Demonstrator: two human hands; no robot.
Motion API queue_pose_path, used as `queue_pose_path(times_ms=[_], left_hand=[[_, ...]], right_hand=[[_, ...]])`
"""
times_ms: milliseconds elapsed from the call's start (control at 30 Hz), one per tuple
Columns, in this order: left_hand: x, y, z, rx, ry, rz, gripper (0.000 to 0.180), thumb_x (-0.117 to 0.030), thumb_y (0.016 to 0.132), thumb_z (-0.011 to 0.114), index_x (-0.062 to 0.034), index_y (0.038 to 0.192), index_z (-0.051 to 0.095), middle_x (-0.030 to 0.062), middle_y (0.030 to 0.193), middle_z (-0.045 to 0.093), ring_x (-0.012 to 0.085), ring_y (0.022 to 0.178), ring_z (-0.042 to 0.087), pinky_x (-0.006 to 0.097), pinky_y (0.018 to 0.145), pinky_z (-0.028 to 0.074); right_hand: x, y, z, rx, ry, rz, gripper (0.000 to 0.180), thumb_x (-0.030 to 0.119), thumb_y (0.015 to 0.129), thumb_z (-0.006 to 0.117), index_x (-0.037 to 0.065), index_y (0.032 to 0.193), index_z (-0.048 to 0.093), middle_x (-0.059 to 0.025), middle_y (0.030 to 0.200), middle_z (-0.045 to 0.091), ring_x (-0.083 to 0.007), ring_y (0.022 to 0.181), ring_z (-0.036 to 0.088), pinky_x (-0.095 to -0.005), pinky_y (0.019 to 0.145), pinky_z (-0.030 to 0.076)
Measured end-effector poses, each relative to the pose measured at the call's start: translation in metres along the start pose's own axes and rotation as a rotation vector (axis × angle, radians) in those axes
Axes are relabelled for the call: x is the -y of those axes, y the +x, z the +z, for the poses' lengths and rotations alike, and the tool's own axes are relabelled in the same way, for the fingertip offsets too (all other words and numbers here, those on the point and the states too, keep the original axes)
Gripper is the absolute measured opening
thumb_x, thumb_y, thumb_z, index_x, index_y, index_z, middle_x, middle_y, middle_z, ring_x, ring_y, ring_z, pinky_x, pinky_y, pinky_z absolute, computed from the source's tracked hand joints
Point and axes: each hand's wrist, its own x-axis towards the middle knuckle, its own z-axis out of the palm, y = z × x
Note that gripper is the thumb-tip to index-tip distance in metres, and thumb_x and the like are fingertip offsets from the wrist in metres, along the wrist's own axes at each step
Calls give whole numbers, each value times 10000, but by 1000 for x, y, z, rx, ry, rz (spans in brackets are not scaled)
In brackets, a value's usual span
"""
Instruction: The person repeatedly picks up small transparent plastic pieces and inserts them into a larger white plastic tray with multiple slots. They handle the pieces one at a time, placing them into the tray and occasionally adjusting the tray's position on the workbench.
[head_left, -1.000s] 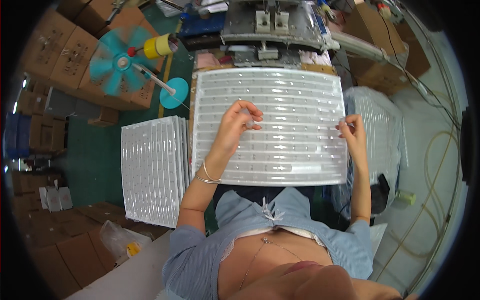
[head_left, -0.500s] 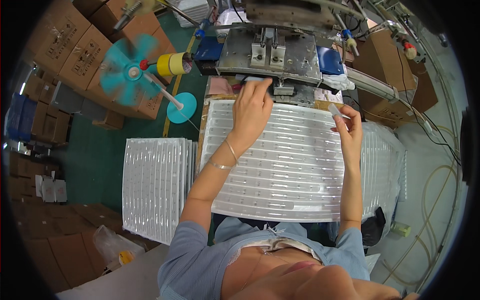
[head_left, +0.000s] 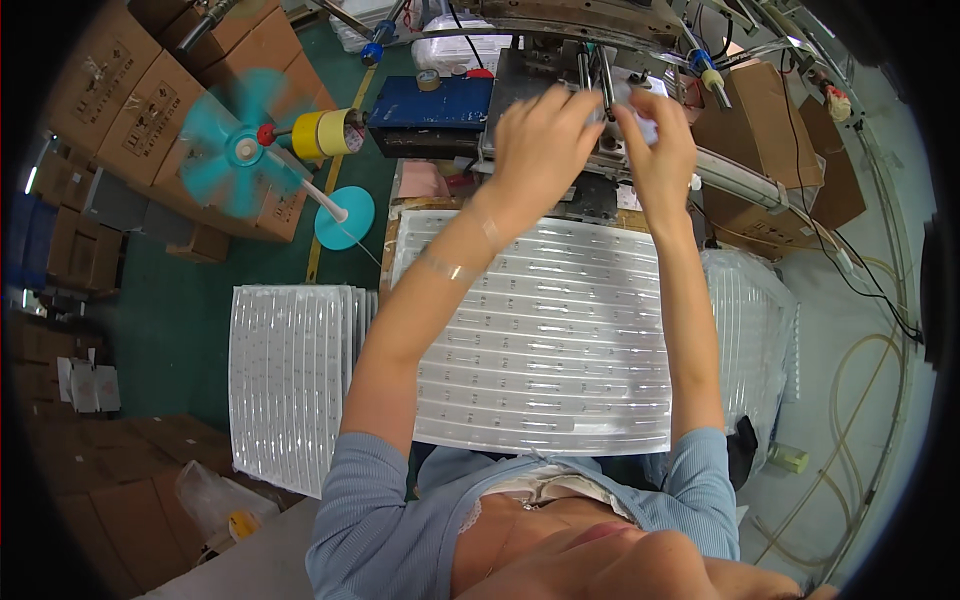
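Both my hands reach forward over the metal work plate of a bench machine (head_left: 510, 75). My left hand (head_left: 545, 145) is blurred by motion, its fingers bent beside two upright metal rods (head_left: 607, 80); whether anything is in them is hidden. On the other side of the rods is my right hand (head_left: 662, 160), thumb and fingers closed around a small whitish translucent piece (head_left: 646, 130), partly covered. Beneath my forearms lies a wide white tray (head_left: 540, 330) with many parallel clear-covered rows of small parts.
A stack of similar trays (head_left: 290, 380) stands at left. Behind it are a turquoise fan (head_left: 245, 150) with spinning blades, tape rolls (head_left: 322, 134) and cardboard boxes (head_left: 140, 110). A blue box (head_left: 435, 105) sits left of the plate. Plastic-wrapped trays (head_left: 740, 330) lie at right, near hanging cables.
Both hands have moved forward from the tray's far edge to the machine's rods, coming closer together. The right hand carried the small translucent piece there. The view has shifted slightly.
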Motion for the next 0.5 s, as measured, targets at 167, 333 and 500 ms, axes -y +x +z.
queue_pose_path(times_ms=[167,333,500], left_hand=[[-7,-80,-52,358,-510,-465,273,-156,806,650,-59,1061,632,70,897,640,150,753,575,279,657,456],[-17,-134,-64,510,-702,-614,280,-156,830,637,-47,1088,624,53,933,635,121,852,560,253,668,448],[-29,-167,-77,768,-1049,-949,283,-203,902,547,-29,1124,574,42,935,612,70,702,553,195,564,420]], right_hand=[[-15,22,31,86,-316,-169,163,257,782,649,122,871,625,-18,849,638,-241,807,578,-374,725,364],[-24,15,20,149,-211,-73,340,361,783,643,91,987,609,-70,953,646,-266,906,585,-400,811,378],[-33,-33,-46,165,-21,85,526,394,774,669,24,1130,553,-157,1084,614,-290,1004,583,-367,825,452]])
